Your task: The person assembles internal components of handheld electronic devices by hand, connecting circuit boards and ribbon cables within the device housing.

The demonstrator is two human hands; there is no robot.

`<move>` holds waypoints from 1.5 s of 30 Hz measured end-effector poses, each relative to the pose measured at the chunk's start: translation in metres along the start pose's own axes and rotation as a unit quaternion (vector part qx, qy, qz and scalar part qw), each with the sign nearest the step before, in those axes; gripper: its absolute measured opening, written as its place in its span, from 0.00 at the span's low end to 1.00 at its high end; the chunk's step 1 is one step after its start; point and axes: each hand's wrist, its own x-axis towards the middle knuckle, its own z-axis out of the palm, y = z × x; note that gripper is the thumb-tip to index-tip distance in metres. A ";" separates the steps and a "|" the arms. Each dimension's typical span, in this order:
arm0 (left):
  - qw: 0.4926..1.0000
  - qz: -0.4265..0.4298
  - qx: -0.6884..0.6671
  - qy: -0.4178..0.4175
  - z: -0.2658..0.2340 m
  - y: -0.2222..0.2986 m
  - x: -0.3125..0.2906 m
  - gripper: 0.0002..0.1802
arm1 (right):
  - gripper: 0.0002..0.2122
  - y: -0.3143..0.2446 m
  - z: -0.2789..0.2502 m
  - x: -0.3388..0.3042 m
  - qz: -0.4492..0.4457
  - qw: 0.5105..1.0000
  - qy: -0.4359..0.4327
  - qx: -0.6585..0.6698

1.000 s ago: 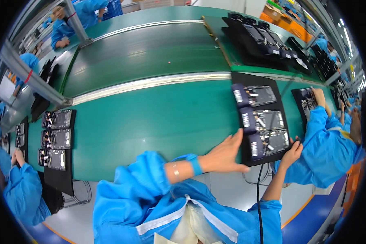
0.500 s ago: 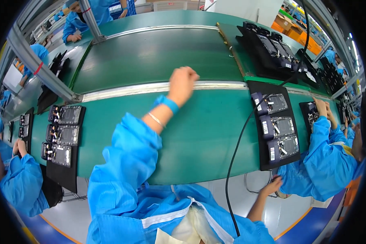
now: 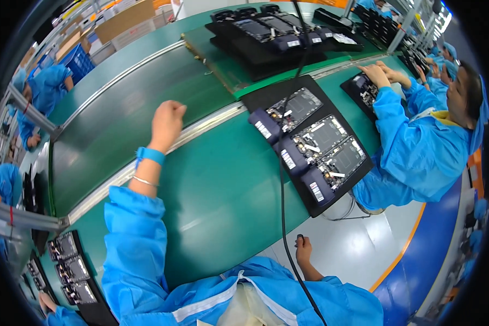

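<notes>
My left hand [image 3: 167, 126], fingers curled in with nothing showing in them, is over the green bench [image 3: 217, 179] by its metal rail [image 3: 201, 126]. A blue band [image 3: 150, 155] and a thin bracelet circle that wrist. Low beside the bench's front edge, my right hand [image 3: 304, 254] is closed on a small dark object [image 3: 299, 239], too small to name. To the right lies a black mat [image 3: 331, 157] with three device units, each an exposed circuit board [image 3: 328, 138] with a dark purple block [image 3: 293, 155] at its left. Neither hand touches them.
A black cable [image 3: 283, 217] hangs across the view, passing over the mat. More boards [image 3: 277, 27] sit on black mats at the far side, and others [image 3: 73, 269] at lower left. Close on the right, a co-worker in blue [image 3: 418, 146] handles a board [image 3: 364, 89]. Metal posts [image 3: 32, 111] stand left.
The view has swung to the right, so the mat with three units sits nearer the middle. My left hand stays closed over the bench; my right hand still holds the small dark object.
</notes>
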 end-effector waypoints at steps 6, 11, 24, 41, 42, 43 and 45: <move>0.959 -0.044 -0.262 -0.095 0.054 0.164 0.023 0.08 | 0.13 -0.001 0.012 -0.012 0.033 0.998 -0.043 -0.011; 0.950 -0.104 -0.290 -0.057 0.030 0.134 0.008 0.11 | 0.13 -0.017 0.017 -0.010 0.015 0.996 -0.083 -0.013; 0.859 -0.349 -0.038 0.373 -0.268 0.077 -0.354 0.09 | 0.10 0.022 0.009 0.024 -0.103 0.971 -0.216 -0.028; 0.662 -0.450 -0.325 0.503 -0.361 0.025 -0.500 0.21 | 0.11 -0.302 -0.067 -0.031 -0.273 0.646 -0.664 -0.260; 0.662 -0.451 -0.323 0.504 -0.353 0.035 -0.492 0.21 | 0.11 -0.313 -0.065 -0.042 -0.273 0.644 -0.666 -0.259; 0.668 -0.454 -0.314 0.498 -0.345 0.049 -0.488 0.22 | 0.10 -0.332 -0.060 -0.065 -0.306 0.655 -0.655 -0.221; 0.675 -0.457 -0.333 0.475 -0.321 0.069 -0.475 0.22 | 0.08 -0.341 -0.051 -0.073 -0.247 0.674 -0.659 -0.226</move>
